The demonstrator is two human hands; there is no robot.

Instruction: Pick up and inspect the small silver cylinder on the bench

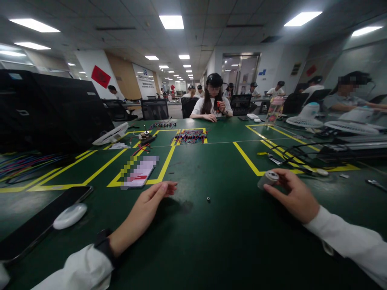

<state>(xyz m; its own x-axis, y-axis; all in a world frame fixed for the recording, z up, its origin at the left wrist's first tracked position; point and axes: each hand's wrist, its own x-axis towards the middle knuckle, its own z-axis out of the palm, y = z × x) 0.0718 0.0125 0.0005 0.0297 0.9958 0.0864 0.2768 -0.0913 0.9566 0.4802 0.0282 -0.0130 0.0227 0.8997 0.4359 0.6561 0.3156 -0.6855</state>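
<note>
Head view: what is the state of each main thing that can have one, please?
Right hand: closed on the gray cylinder
Gray cylinder: held, tilted
Left hand: fingers loosely extended, nothing visible held
Small round part: lying on the table, untouched
Phone: flat, screen lit
Bottle: upright
Ceiling lights: on

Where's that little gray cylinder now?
In the head view, the gray cylinder is right of centre, in the person's right hand, by a yellow tape corner.

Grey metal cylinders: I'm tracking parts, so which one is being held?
The larger grey metal cylinder, gripped in the right hand; the tiny grey metal cylinder lies untouched on the green table.
</note>
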